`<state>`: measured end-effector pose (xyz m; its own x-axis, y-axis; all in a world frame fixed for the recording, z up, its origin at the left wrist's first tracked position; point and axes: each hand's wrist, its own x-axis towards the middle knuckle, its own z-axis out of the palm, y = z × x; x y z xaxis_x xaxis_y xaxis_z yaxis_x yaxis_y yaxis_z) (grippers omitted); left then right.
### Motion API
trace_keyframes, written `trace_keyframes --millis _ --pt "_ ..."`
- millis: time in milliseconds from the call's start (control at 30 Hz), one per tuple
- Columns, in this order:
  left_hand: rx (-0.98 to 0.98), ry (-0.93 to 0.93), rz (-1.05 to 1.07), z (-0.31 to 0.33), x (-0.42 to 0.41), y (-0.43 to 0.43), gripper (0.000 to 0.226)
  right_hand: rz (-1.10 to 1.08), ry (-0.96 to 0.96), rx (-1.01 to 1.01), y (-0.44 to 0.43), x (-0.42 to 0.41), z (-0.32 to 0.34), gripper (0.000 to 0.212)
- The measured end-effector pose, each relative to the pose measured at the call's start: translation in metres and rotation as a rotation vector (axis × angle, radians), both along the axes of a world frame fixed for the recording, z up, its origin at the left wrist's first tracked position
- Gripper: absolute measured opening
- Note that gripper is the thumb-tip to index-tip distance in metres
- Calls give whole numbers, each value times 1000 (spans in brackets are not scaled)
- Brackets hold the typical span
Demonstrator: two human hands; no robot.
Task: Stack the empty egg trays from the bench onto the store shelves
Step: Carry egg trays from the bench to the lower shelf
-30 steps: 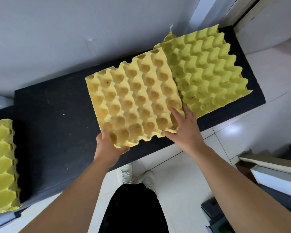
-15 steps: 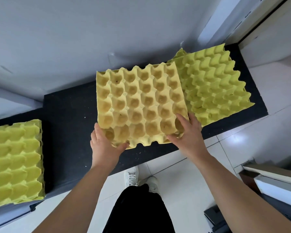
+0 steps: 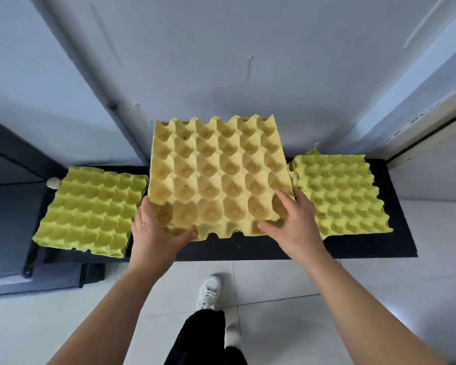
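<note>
Held tray (image 3: 216, 175) sits centre, above the bench (image 3: 366, 246), between two others. Left hand (image 3: 153, 233) grips its near-left corner and right hand (image 3: 295, 222) its near-right corner. Left tray (image 3: 90, 209) lies flat to its left. Right stack (image 3: 340, 196) lies on the bench to its right. Wall (image 3: 221, 61) stands behind the bench. Floor (image 3: 274, 280) lies nearest, with a shoe (image 3: 208, 291) on it, nearer than the held tray.

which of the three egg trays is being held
The middle tray, paler and more orange-yellow, is gripped at its near edge by the left hand and right hand. The greener left tray and right stack lie flat on dark surfaces.
</note>
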<state>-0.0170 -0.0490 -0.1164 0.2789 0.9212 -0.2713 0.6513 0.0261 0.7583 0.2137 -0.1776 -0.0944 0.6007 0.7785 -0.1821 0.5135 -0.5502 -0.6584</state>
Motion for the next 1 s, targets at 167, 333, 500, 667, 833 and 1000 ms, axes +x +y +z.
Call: trace_keyframes --millis 167,333,500,667,833,1000 --pt "75 -35 132 52 -69 -28 121 141 -69 54 -2 -57 55 82" --pt "154 -84 254 94 -146 -37 111 256 -99 118 12 -123 98 83" --pt "266 -99 351 130 -232 -26 92 375 -134 177 47 -199 136 83" --pt "358 -92 420 157 -337 0 93 465 -128 182 91 -301 164 82" --pt "373 -39 439 169 -451 40 98 496 -78 184 135 -409 171 83" --pt "351 -26 431 170 -538 86 97 498 -82 161 178 -489 168 83"
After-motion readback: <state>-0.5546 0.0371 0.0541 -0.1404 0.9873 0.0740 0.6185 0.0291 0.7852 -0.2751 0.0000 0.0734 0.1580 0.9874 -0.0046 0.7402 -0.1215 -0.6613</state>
